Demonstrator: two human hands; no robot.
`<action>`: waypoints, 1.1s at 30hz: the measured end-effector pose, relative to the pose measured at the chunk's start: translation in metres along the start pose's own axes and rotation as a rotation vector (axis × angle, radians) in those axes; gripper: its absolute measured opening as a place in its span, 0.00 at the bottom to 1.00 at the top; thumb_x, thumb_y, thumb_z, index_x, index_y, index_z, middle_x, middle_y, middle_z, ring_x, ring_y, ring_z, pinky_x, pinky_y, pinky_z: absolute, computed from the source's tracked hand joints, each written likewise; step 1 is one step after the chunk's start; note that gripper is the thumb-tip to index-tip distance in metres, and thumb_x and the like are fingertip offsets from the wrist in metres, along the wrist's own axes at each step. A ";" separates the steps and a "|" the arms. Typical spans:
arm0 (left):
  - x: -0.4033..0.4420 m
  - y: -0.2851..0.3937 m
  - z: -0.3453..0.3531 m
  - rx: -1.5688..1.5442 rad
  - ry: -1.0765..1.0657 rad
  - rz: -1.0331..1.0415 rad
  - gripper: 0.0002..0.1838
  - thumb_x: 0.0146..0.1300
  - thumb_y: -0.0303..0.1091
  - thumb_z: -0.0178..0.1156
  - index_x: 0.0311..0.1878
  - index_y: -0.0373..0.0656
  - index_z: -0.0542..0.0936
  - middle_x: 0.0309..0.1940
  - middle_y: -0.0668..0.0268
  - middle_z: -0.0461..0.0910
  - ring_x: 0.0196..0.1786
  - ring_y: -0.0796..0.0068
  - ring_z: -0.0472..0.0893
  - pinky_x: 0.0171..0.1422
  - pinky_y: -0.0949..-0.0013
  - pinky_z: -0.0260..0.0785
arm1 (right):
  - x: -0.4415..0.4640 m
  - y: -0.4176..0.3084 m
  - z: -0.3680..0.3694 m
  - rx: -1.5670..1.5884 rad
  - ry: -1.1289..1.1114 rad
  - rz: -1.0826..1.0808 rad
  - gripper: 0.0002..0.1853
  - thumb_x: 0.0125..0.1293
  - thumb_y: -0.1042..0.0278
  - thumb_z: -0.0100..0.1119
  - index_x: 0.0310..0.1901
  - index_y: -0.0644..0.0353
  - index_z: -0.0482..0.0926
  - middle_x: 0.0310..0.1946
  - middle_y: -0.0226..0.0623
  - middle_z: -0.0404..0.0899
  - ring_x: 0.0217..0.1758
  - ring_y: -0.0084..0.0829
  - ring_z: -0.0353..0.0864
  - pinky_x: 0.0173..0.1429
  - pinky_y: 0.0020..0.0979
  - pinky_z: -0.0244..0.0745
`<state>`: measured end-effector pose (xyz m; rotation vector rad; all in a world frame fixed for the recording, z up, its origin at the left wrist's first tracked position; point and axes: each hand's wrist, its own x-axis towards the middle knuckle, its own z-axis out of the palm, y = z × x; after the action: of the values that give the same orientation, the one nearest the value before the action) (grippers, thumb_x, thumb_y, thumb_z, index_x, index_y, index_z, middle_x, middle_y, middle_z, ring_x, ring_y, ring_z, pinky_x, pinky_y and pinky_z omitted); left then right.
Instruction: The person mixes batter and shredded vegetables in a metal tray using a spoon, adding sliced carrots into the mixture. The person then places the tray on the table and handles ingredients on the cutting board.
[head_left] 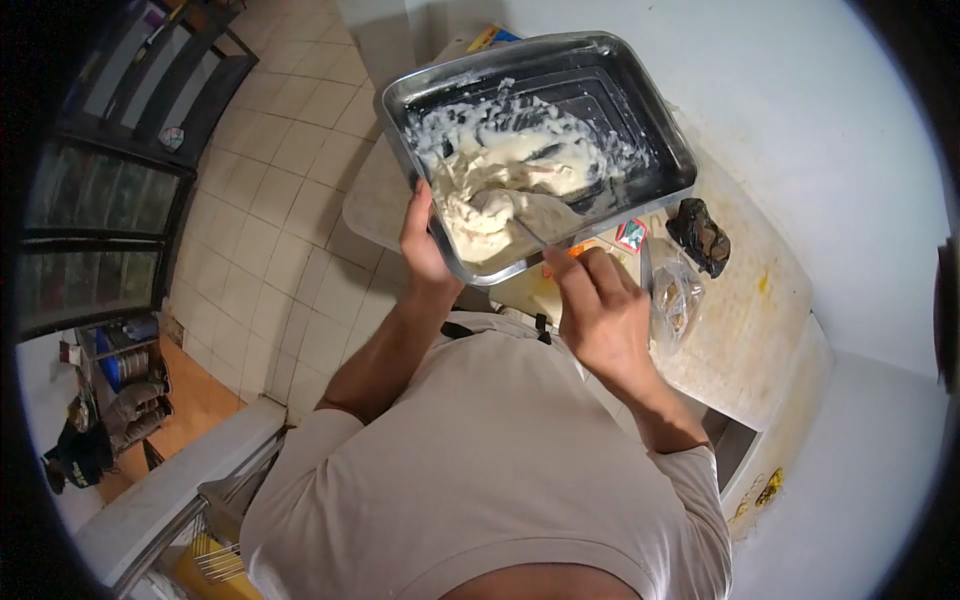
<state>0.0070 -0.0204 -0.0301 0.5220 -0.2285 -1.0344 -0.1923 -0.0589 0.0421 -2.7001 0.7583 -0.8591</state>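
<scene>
A rectangular metal tray [655, 125] is held tilted above the counter. Creamy pale mixture [475, 205] lies thickest in its near left corner, with smears across the bottom. My left hand [425, 245] grips the tray at its left corner, thumb along the outer wall and the other fingers hidden beneath. In my right hand [605, 310] is the handle of a spoon [527, 232], pinched between thumb and fingers just past the near rim. The spoon's head sits in the mixture and is partly covered by it.
On the counter [740, 350], right of the tray, are a black plastic bag [700, 237], a clear plastic bag [676, 298] and a small red packet [631, 236]. A white wall [800, 130] stands behind. Tiled floor [270, 200] and dark shelves [190, 75] are at the left.
</scene>
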 end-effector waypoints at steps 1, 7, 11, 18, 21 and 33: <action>0.001 -0.001 0.000 -0.013 -0.008 0.001 0.30 0.80 0.49 0.40 0.72 0.35 0.69 0.68 0.53 0.75 0.66 0.58 0.77 0.72 0.55 0.67 | -0.003 -0.001 0.002 0.005 0.007 -0.030 0.19 0.57 0.82 0.62 0.51 0.59 0.82 0.32 0.37 0.78 0.31 0.38 0.82 0.31 0.37 0.78; 0.004 -0.001 -0.003 -0.027 -0.032 0.018 0.30 0.80 0.49 0.40 0.72 0.35 0.68 0.68 0.52 0.74 0.66 0.57 0.76 0.73 0.54 0.67 | -0.012 0.010 0.004 0.045 -0.053 -0.004 0.25 0.53 0.82 0.62 0.56 0.59 0.81 0.35 0.39 0.75 0.35 0.40 0.81 0.33 0.40 0.78; 0.005 0.000 -0.013 -0.098 -0.120 0.010 0.29 0.80 0.48 0.39 0.72 0.35 0.68 0.68 0.52 0.74 0.66 0.57 0.77 0.73 0.54 0.67 | -0.012 0.014 0.009 0.118 -0.053 0.062 0.24 0.55 0.82 0.61 0.57 0.61 0.79 0.38 0.41 0.76 0.37 0.43 0.81 0.36 0.42 0.79; 0.006 0.001 -0.012 -0.099 -0.121 0.007 0.29 0.80 0.48 0.39 0.72 0.35 0.68 0.67 0.52 0.75 0.65 0.59 0.77 0.72 0.54 0.68 | -0.008 0.015 0.006 0.109 -0.022 0.088 0.19 0.60 0.84 0.60 0.53 0.63 0.79 0.35 0.41 0.76 0.32 0.43 0.81 0.32 0.40 0.77; 0.006 0.003 -0.011 -0.083 -0.119 -0.008 0.29 0.80 0.48 0.39 0.71 0.35 0.69 0.67 0.53 0.75 0.65 0.59 0.77 0.72 0.55 0.68 | -0.009 0.012 0.003 0.028 -0.129 0.095 0.27 0.51 0.81 0.62 0.57 0.58 0.78 0.39 0.40 0.76 0.35 0.41 0.83 0.34 0.39 0.81; 0.006 0.003 -0.010 -0.108 -0.080 -0.030 0.31 0.80 0.50 0.40 0.72 0.34 0.68 0.67 0.51 0.75 0.66 0.58 0.77 0.72 0.55 0.68 | -0.002 0.028 -0.017 -0.144 -0.040 0.032 0.29 0.49 0.82 0.63 0.56 0.50 0.84 0.38 0.35 0.76 0.34 0.36 0.83 0.32 0.37 0.80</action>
<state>0.0163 -0.0214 -0.0370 0.3873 -0.2350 -1.0918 -0.2151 -0.0818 0.0449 -2.8112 0.8844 -0.7693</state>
